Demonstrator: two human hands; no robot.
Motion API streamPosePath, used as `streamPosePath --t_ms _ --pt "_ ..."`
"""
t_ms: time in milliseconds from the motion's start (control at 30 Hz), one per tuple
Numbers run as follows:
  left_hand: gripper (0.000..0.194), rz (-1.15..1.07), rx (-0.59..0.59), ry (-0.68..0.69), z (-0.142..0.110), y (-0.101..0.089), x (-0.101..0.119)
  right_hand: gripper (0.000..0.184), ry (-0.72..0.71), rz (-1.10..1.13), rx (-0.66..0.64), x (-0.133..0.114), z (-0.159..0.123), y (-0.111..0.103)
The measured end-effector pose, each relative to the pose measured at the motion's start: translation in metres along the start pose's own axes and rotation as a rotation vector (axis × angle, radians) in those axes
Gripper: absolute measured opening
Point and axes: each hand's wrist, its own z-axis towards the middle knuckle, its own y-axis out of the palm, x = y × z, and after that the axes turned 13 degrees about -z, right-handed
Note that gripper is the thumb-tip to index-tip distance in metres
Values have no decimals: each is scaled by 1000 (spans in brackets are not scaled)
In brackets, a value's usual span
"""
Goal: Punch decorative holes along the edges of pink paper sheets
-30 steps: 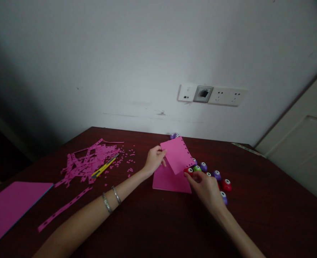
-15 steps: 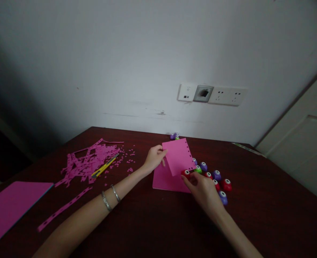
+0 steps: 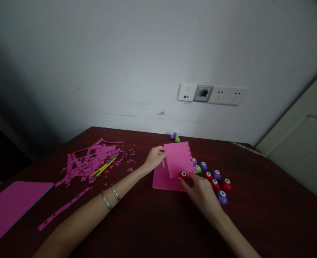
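My left hand [image 3: 155, 158] pinches the left edge of a pink sheet of paper [image 3: 178, 157], which is tilted up and has a row of punched holes along its right edge and more near its lower right corner. At that sheet's lower edge, my right hand [image 3: 201, 188] is closed on a small red craft punch [image 3: 183, 175]; its fingers hide part of the punch. Beneath lies a stack of pink paper [image 3: 165, 182]. Close to my right hand stand several more craft punches: red [image 3: 226, 184], purple [image 3: 222, 197] and green [image 3: 198, 168].
Punched pink strips [image 3: 87, 161] lie heaped on the left with scattered cut-outs. A yellow utility knife [image 3: 104, 166] rests on them. A loose strip [image 3: 64, 208] and a large pink sheet [image 3: 15, 208] lie nearer. Small punches [image 3: 176, 137] stand by the wall.
The held sheet has shifted slightly down and right. My right hand and the red punch have moved a little left along its lower edge.
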Motion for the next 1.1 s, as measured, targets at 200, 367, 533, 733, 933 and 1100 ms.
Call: streamPosePath --t_ms 200,367,533,733,933,1100 --pt "12 -10 -44 -89 3 -4 -4 23 -6 -49 -3 -5 -2 2" --pt "13 67 -113 -199 7 -12 -5 23 -49 -69 -4 -10 -4 7" --pt "14 124 -266 -315 13 -29 -8 20 -75 -79 -54 -22 -5 10" --pt "18 174 -356 -435 17 -47 -12 19 -85 -121 -84 -35 -6 15" --pt "18 223 -408 -452 18 -53 -18 18 -99 -141 -108 -40 -8 17" --pt "15 305 -422 -420 16 -50 -19 19 -103 -94 -130 -35 -9 17"
